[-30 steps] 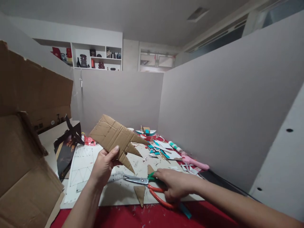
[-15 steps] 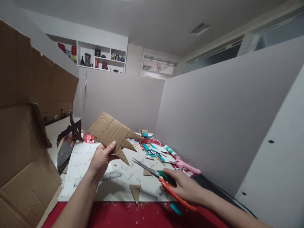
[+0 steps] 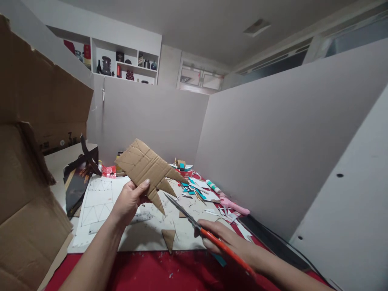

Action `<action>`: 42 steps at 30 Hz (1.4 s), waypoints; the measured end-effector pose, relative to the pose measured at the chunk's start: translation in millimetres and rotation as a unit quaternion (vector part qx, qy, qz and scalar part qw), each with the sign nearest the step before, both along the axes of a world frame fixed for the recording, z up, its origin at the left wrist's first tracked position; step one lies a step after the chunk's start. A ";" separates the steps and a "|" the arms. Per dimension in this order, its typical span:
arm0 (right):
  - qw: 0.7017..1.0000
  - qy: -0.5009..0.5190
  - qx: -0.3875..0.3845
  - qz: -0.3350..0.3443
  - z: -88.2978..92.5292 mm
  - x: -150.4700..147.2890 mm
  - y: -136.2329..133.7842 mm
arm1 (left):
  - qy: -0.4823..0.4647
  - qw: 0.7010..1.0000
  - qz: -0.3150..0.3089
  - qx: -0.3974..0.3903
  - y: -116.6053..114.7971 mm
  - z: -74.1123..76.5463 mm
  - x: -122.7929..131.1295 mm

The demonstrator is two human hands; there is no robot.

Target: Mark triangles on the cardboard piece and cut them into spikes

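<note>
My left hand [image 3: 131, 199] pinches a piece of brown cardboard [image 3: 145, 163] by its lower edge, thumb on top. Pencil lines mark its upper left part, and its right side is cut into several pointed teeth. Orange-handled scissors [image 3: 216, 241] are in my right hand [image 3: 220, 238], their blades pointing up and left, close to the lower teeth but apart from them. Most of my right fingers are hidden behind the handle. Below the blades, a small cardboard triangle [image 3: 169, 239] lies at the front edge of the white board [image 3: 145, 242].
Large cardboard sheets [image 3: 36, 194] stand on the left. A sheet with drawn triangles [image 3: 97, 206] lies on the board. Paper scraps [image 3: 200, 190], a pink glue gun [image 3: 233, 205] and a striped roll [image 3: 214, 186] lie to the right. Red cloth [image 3: 145, 268] covers the front; grey partitions rise behind.
The scissors have turned and moved slightly left, nearer the cardboard's lower teeth, and their blades look closer together. The cardboard has shifted slightly right in view. The whole view has shifted a little.
</note>
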State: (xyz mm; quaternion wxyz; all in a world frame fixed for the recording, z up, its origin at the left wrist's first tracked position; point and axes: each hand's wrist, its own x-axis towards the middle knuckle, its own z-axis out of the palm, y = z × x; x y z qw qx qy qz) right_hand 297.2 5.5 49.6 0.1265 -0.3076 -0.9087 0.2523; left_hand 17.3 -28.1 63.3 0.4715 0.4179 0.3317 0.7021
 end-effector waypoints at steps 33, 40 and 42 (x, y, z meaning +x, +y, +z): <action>0.979 0.133 -0.138 0.072 -41.3 -9.6 21.5 | -0.017 0.998 -0.036 -0.049 10.4 -14.6 15.4; 0.986 0.107 -0.112 0.065 -42.8 -8.2 21.9 | -0.020 0.998 -0.034 -0.050 11.2 -15.1 16.3; 0.986 0.109 -0.111 0.067 -42.7 -8.7 21.8 | -0.018 0.998 -0.035 -0.052 11.6 -15.4 17.1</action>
